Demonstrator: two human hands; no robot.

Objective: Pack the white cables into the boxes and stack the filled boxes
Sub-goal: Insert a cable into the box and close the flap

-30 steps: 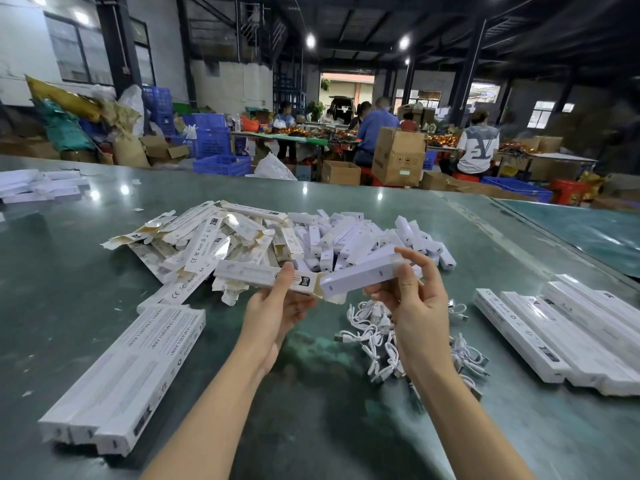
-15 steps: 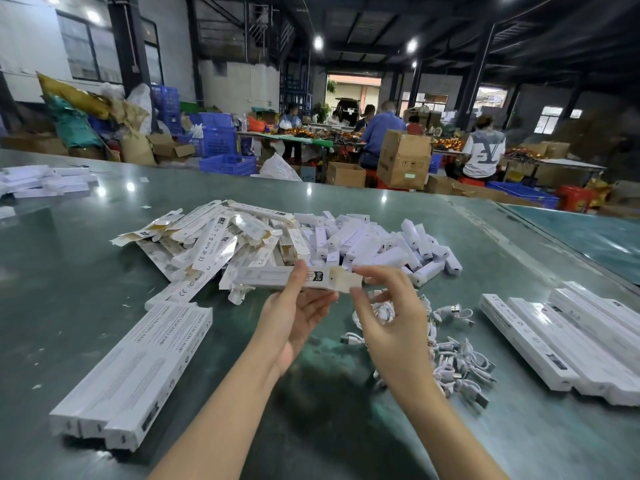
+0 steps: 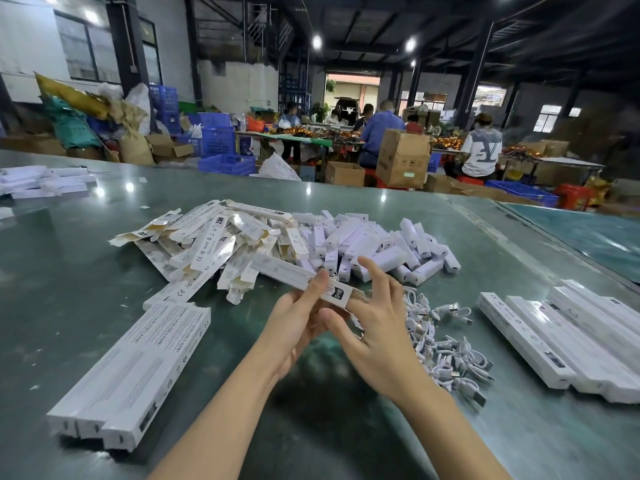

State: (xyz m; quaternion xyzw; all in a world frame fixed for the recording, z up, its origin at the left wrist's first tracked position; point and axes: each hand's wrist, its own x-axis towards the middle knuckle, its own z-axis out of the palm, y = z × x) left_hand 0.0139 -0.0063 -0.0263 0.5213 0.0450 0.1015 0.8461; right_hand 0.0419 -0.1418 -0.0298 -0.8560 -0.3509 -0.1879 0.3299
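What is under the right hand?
Under the right hand lies the heap of white cables on the table. Its fingers touch the end of the box; cables directly beneath the palm are hidden.

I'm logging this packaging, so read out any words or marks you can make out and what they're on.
"RoHS", "FC", "CE": flat box sleeves in the pile.
"CE": long boxes at right.
Long stacked boxes at left: lettering too blurred.
Held box: label too small.

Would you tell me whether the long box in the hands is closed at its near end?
Cannot tell. The long box has its near end hidden behind the right hand.
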